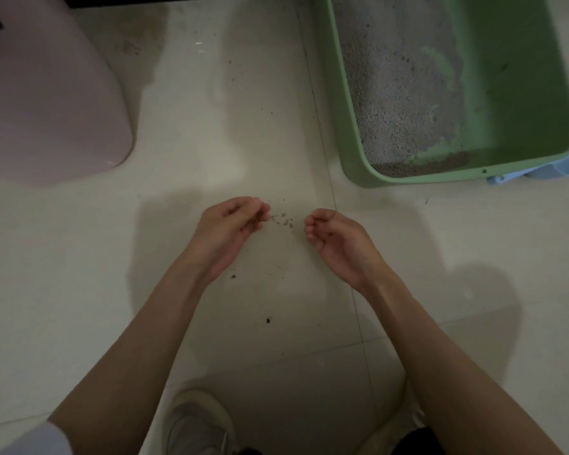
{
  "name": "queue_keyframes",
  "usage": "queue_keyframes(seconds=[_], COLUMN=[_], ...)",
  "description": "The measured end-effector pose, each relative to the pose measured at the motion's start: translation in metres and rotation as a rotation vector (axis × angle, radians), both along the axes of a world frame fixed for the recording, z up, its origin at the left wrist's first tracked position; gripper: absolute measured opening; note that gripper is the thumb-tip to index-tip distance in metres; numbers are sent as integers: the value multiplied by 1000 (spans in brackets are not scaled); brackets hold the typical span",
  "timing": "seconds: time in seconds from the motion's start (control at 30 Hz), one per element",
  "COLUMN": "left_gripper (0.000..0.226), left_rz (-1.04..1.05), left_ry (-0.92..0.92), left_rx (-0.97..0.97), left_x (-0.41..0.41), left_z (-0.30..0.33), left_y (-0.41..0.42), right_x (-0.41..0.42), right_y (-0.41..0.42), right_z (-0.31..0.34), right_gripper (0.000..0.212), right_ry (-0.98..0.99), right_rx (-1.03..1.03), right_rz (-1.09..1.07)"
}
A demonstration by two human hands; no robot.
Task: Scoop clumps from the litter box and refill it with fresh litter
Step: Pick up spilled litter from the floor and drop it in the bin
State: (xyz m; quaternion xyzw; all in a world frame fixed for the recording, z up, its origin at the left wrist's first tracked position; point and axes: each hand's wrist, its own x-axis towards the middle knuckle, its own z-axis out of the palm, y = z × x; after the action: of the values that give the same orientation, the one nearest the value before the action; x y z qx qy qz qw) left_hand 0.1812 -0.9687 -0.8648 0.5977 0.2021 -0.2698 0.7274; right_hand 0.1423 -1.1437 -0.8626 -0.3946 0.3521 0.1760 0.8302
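Down low, two bare hands hang over a pale tiled floor [79,257]. The left hand [230,229] is curled with its fingertips [260,208] bunched close together. Whether it pinches any grains, I cannot tell. The right hand [335,243] is cupped, palm up, with the fingers bent in. I cannot tell if anything sits inside it. The two hands are near each other but do not touch.

Between them, on the floor, lies a little patch of spilled grains [283,220]. They are small, dark and crumbly. A few more dark specks [268,320] lie closer to the person, between the two arms.

The floor is smooth and a bit dusty, with thin lines between the tiles.

The litter box [352,165] is a green plastic tub with rounded corners and smooth walls. It sits up and to the right, well apart from the hands and nearer the right one. Inside, gray sandy litter [398,103] is heaped along the left side. The right side shows bare green bottom. A darker strip of litter lies along the near wall.

A blue plastic thing [546,170] pokes out beside the box's near right corner.

At the far left stands a big pale pink plastic thing [46,110] with a rounded corner.

A light shoe [197,421] shows at the bottom.
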Motion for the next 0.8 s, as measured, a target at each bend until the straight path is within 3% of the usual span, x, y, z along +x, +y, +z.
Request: queue_keyframes(seconds=[0.03,0.1,0.17,0.23,0.3,0.37,0.67,0.73,0.8], left_gripper=[18,20,22,20,16,16,26,29,24], left_rz=[112,174,107,-39,-243,-381,-457,-475,-465], left_ry=[117,195,144,9,-162,-282,-379,-398,-417], left_rx=[-215,-295,-111,221,589,793,931,955,976], left_x=[0,3,6,6,7,7,3,-1,-2], left_z=[3,2,-2,-9,-15,-16,-29,-29,-28], left_y=[7,16,14,7,0,-6,-21,-26,-29], right_x=[2,6,9,10,10,9,12,12,10], right_y=[2,9,14,20,27,32,30,26,18], right_z=[-1,-6,-12,-18,-24,-26,-27,-23,-17], right_gripper=[32,26,11,14,21,19,16,13,12], right_ry=[1,-1,-19,-61,-75,-76,-166,-121,-21], right_rx=[-109,-532,-973,-1139,-1159,-1219,-1294,-1170,-832], right_rz=[68,334,592,671,635,610,694,541,269])
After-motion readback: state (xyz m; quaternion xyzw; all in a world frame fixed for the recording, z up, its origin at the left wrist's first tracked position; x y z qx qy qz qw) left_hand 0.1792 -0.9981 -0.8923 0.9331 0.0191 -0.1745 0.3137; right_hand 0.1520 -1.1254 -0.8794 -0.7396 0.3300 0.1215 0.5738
